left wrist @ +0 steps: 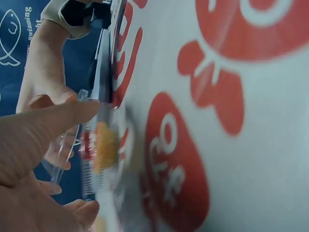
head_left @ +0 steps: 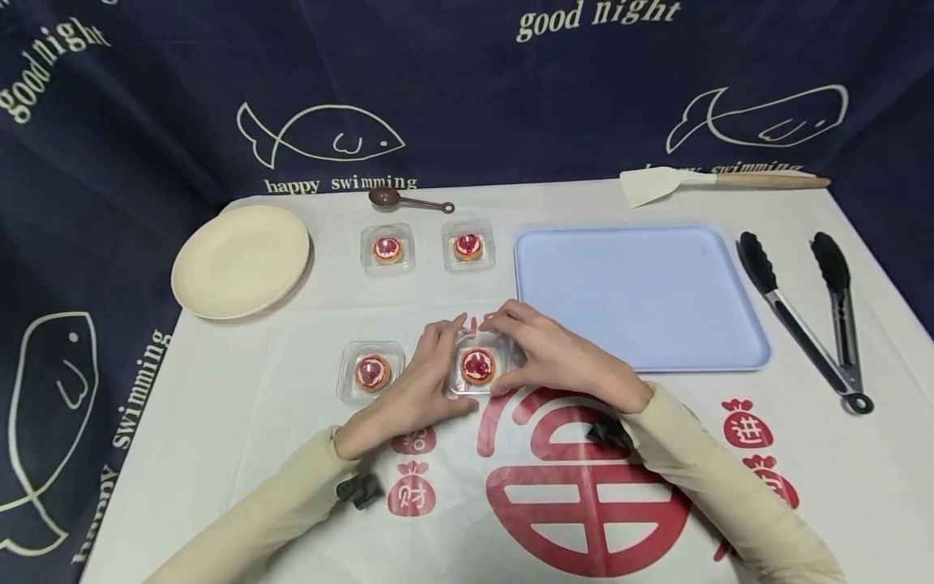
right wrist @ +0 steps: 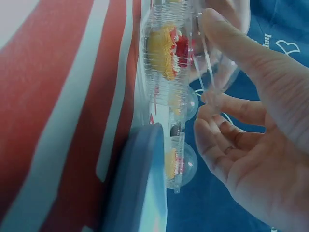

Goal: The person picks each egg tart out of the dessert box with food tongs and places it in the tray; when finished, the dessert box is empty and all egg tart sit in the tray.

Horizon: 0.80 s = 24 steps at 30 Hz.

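Note:
A clear ridged plastic box base (right wrist: 157, 88) rests on the table, with a small red-topped tart (head_left: 477, 367) inside. Its domed clear lid (left wrist: 63, 151) is tilted just above the base. From the right, my right hand (head_left: 558, 357) pinches the lid's edge between thumb and fingers. On the other side my left hand (head_left: 416, 391) curves round the box, thumb at the front and fingers at the lid's far edge. Left of that hand, close to its wrist, sits another boxed tart (head_left: 373, 373).
Farther back are two more boxed tarts (head_left: 387, 250), a brown measuring spoon (head_left: 384, 197) and a cream plate (head_left: 241, 261). To the right lie a blue tray (head_left: 635, 296), black-tipped tongs (head_left: 810, 328) and a spatula (head_left: 649, 185) with a wooden handle.

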{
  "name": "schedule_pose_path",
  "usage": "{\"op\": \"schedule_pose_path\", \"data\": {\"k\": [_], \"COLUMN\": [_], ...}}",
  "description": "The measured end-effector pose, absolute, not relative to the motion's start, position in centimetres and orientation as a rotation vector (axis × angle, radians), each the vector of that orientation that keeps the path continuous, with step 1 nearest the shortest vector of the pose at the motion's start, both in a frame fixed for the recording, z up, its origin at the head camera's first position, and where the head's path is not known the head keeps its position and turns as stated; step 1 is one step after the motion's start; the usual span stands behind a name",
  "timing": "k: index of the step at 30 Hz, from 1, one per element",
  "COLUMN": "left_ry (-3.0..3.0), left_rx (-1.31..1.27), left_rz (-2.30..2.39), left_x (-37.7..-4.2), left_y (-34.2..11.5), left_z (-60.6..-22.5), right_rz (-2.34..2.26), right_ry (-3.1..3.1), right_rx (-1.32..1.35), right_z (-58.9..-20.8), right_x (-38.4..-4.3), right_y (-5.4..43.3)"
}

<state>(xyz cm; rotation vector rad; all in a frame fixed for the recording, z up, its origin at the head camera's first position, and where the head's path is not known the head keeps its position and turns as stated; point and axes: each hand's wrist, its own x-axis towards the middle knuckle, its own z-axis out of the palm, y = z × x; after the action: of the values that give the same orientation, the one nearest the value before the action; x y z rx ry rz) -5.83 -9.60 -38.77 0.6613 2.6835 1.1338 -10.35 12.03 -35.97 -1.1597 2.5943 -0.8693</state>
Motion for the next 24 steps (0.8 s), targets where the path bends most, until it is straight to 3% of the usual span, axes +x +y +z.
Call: {"op": "schedule_pose_path", "data": {"k": [9, 19, 24], "left_ry": [2.845, 3.139, 3.019], "left_rx": [0.897, 1.241, 1.103], "left_rz": [1.062, 0.796, 0.958], "left_x": [-5.2, -4.5, -3.9], "left_y": [-10.2, -9.7, -10.0], "left_z": [-37.2, -36.7, -36.2], "right_rz": [-1.002, -1.391, -1.407], "right_ry": [2.544, 1.853, 1.806], "right_rx": [-1.062, -0.518, -0.521], "right_z": [-34.8, -34.3, -33.9], "right_x": [-9.2, -9.0, -8.3], "right_y": [12.8, 12.9, 13.0]}}
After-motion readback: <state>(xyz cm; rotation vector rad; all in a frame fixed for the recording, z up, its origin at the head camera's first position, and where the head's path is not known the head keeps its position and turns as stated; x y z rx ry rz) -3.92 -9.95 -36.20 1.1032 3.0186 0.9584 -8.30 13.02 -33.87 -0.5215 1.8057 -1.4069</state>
